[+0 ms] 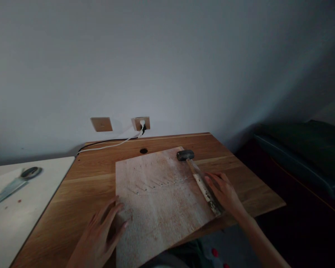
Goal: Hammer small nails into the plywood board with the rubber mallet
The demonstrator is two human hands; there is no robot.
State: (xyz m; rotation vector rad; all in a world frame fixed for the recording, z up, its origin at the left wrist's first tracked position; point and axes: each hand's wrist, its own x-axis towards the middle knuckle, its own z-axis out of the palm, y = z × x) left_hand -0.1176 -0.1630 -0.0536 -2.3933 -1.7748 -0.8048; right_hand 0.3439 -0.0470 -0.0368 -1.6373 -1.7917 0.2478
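Observation:
A flat wooden board (153, 212) lies at a slant on the table, its near edge close to my body. Across its middle runs a row of several small nails (154, 187) standing up, with fainter marks farther back. On the board's right side rests a hammer (202, 184), its dark head toward the wall and its worn, pale handle toward me. My left hand (100, 230) is open at the board's left edge, fingertips over the surface. Just right of the hammer handle, my right hand (223, 190) is open with its fingers stretched toward the board's right edge.
The wooden table (86, 178) meets the wall, where a socket (142, 123) holds plugs with white and black cables (108, 146). A white surface (25, 216) at left carries a roll of tape (31, 172). A dark cushioned piece (301, 152) stands at right.

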